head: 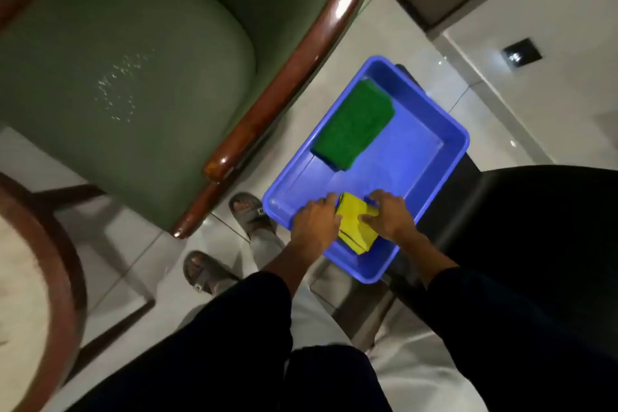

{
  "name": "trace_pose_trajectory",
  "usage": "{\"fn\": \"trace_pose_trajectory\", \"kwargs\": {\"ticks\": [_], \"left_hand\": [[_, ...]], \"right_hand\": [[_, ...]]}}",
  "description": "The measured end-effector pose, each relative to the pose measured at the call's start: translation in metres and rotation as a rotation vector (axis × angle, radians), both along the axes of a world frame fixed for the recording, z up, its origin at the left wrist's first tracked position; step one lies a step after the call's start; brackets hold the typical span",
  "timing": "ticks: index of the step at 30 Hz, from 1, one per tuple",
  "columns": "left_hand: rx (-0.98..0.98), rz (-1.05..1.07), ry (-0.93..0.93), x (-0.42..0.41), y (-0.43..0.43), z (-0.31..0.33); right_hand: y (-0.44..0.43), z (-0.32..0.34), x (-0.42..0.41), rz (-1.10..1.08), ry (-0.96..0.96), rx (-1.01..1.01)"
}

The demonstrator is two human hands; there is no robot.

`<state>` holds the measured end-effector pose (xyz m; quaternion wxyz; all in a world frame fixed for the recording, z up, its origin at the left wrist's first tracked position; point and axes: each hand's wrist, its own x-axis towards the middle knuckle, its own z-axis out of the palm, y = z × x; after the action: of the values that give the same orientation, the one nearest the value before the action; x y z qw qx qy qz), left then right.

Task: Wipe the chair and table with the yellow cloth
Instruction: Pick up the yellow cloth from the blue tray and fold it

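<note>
A folded yellow cloth (355, 224) lies at the near end of a blue plastic tub (431, 157). My left hand (316, 217) rests on its left side and my right hand (388, 214) on its right, fingers curled on the cloth. The green-cushioned chair (127, 77) with a glossy wooden frame stands to the left; small pale specks dot its seat. A round table (50, 278) with a wooden rim shows at the lower left edge.
A folded green cloth (354, 125) lies at the far end of the tub. The tub sits on a black seat (535, 227) to the right. My sandalled feet (247, 211) stand on the pale tiled floor (551, 94) between chair and tub.
</note>
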<state>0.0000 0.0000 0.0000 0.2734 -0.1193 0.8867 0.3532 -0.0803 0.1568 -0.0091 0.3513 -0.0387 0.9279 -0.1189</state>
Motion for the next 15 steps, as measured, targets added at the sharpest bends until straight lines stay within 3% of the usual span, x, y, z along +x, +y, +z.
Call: {"fn": "trace_pose_trajectory", "kwargs": {"ticks": [3, 5, 8, 10, 15], "left_hand": [[0.136, 0.162, -0.097, -0.016, 0.01, -0.036], [0.154, 0.166, -0.105, -0.024, 0.021, -0.062], [0.203, 0.133, -0.136, -0.009, 0.037, -0.085], [0.336, 0.195, -0.145, 0.012, 0.04, -0.087], [0.763, 0.623, -0.199, 0.055, 0.015, -0.048]], "right_hand": [[-0.003, -0.03, -0.002, 0.098, -0.02, 0.155], [-0.002, -0.045, -0.002, 0.096, -0.048, 0.155], [0.014, -0.053, 0.013, 0.033, -0.067, -0.037], [0.025, -0.044, 0.03, -0.157, -0.172, -0.221], [0.011, 0.002, 0.057, -0.553, -0.302, -0.474]]}}
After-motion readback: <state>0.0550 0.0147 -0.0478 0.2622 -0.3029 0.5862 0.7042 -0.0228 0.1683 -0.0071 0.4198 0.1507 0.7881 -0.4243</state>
